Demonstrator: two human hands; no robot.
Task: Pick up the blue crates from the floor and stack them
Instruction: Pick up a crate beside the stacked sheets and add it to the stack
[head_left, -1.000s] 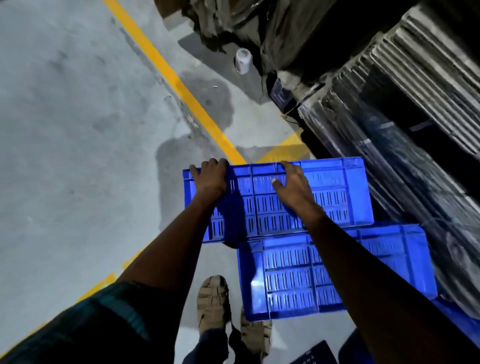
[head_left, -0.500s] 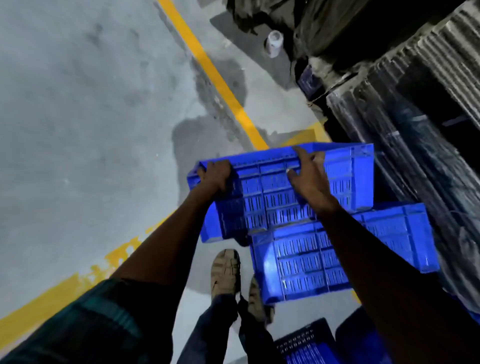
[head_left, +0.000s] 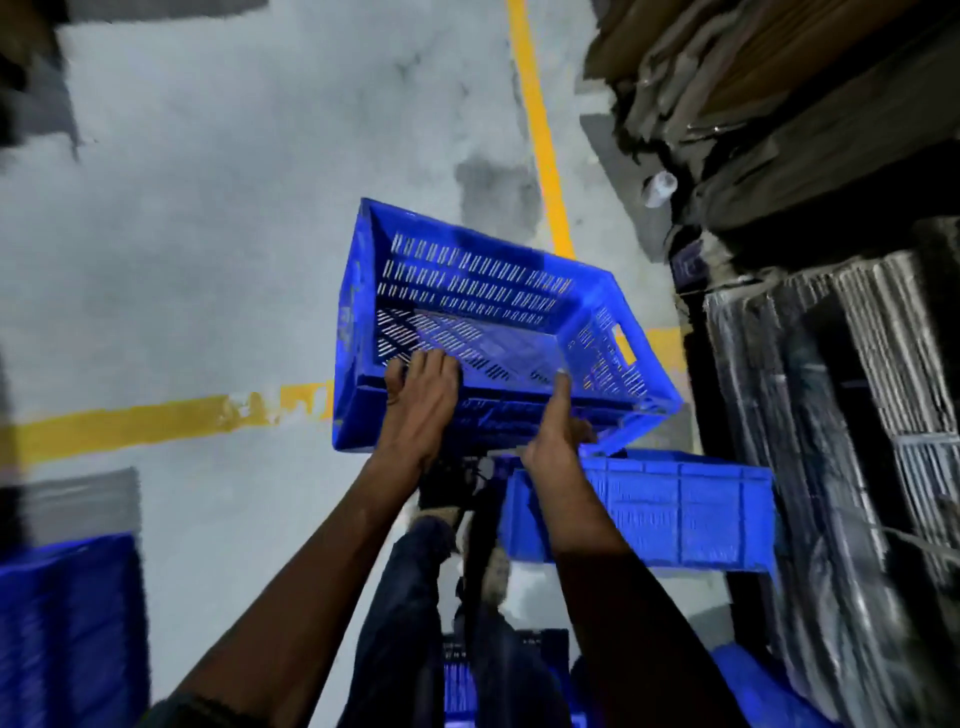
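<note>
I hold a blue slotted crate (head_left: 467, 291) in the air, tilted so its open inside faces me. My left hand (head_left: 418, 400) grips its near rim, fingers hooked inside. My right hand (head_left: 558, 441) grips the same near wall further right, thumb pointing up along the rim. Below it on the floor lies a second blue crate (head_left: 670, 509), bottom up. Part of another blue crate (head_left: 67, 623) shows at the lower left, and more blue plastic (head_left: 753, 691) at the bottom right.
Grey concrete floor with yellow painted lines (head_left: 540, 130). Dark wrapped stacks and cardboard (head_left: 831, 364) rise along the right side. A small white container (head_left: 658, 188) lies by them. My legs and sandals (head_left: 493, 571) are below the crate.
The crate has been lifted off the floor and turned over, from bottom-up to open side facing me. My view has swung left, and both hands shifted to its near rim.
</note>
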